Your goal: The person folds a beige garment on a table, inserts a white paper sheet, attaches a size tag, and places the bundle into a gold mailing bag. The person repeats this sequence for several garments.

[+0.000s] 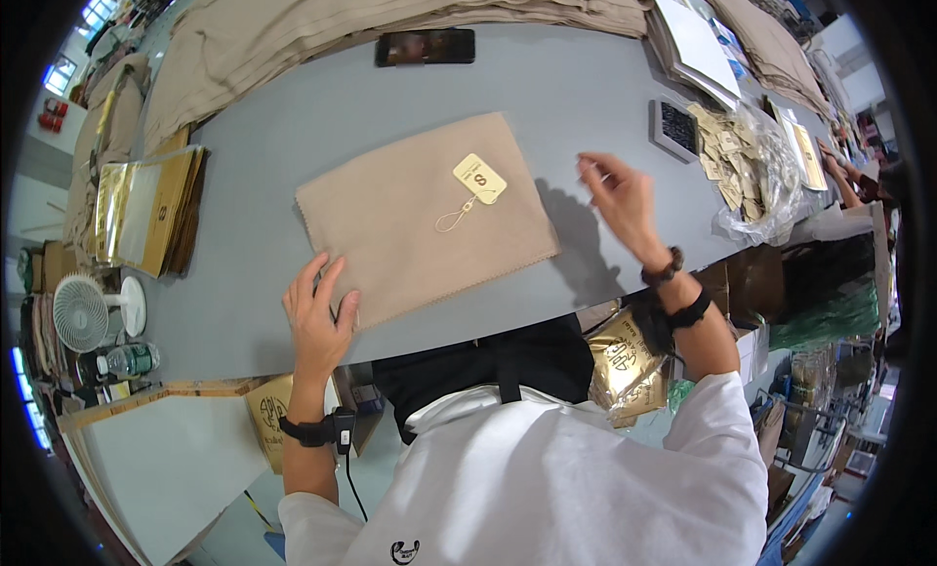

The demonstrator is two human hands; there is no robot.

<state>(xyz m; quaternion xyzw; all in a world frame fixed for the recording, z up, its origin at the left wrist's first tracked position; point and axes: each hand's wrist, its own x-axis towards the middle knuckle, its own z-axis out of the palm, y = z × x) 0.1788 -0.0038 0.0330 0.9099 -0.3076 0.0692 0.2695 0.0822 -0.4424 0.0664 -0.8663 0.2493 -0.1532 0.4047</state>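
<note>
A folded beige cloth (410, 229) lies flat and slightly turned on the grey table (293, 149) before me. On its upper right part rests a cream hang tag (479, 179) with a looped string trailing towards the lower left. My left hand (320, 313) rests at the cloth's lower left edge, fingers apart, with the thumb and fingertips on or beside the fabric. To the right of the cloth, my right hand (618, 200) is raised above the table with its fingers bent and nothing visible in them; its shadow falls on the tabletop.
A phone (425, 47) lies near stacked beige cloth (351, 17) at the back. Golden packets (157, 215), a small fan (82, 313) and a bottle (129, 360) are at left. At right are a dark-filled box (675, 129), a plastic bag of tags (739, 163) and another person's hands (838, 167).
</note>
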